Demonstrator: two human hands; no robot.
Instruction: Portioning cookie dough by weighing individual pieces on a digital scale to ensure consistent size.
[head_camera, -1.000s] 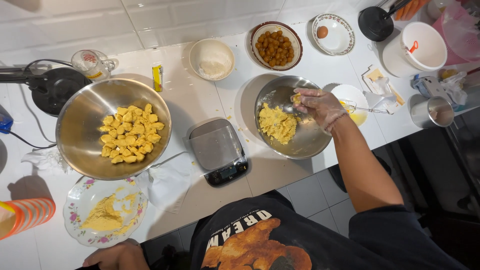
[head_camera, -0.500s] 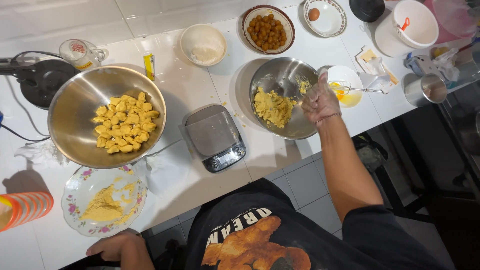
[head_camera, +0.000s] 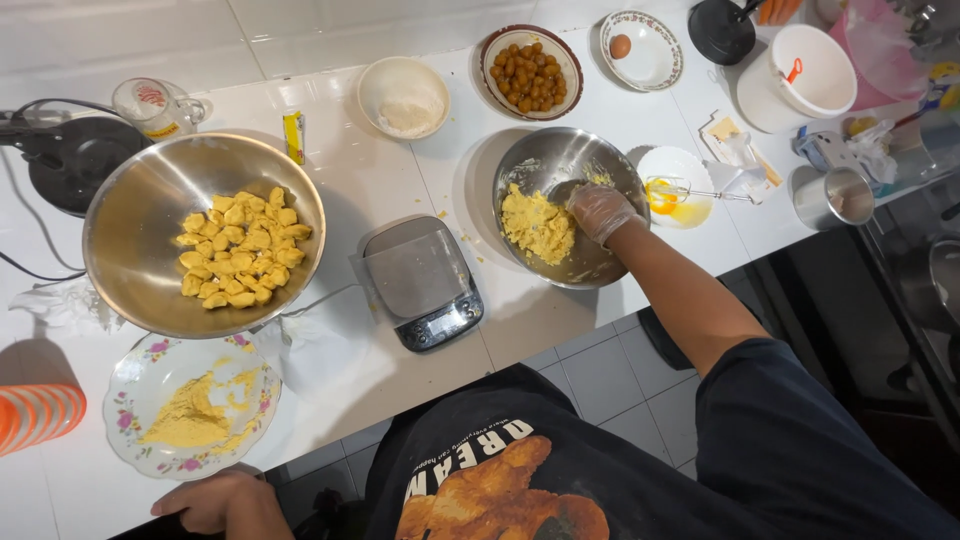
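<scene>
1. My right hand, in a thin clear glove, reaches down into the smaller shiny steel mixing bowl, fingers curled narrow and touching the edge of the lump of pale yellow dough; I cannot tell whether I have pinched any of it.
2. My left hand is bare and rests loosely open on the near edge of the white tiled desk, holding nothing, just below the flowered plate of yellow crumbs.
3. The dough sits in the left half of that bowl; shaped yellow pieces lie in the large steel bowl well to the left, with the grey digital kitchen scale between the two bowls.
4. Risk, as I judge it: the small bowl is not steadied, so pushing hard into sticky dough could slide it toward the small white dish of beaten egg with a whisk just beside it and spill that.
5. The dough could also cling to the glove and drop bits on the desk.
6. Half a second ago my right hand was at the bowl's right rim; now it is deeper inside, against the dough. My left hand has kept its place.
</scene>
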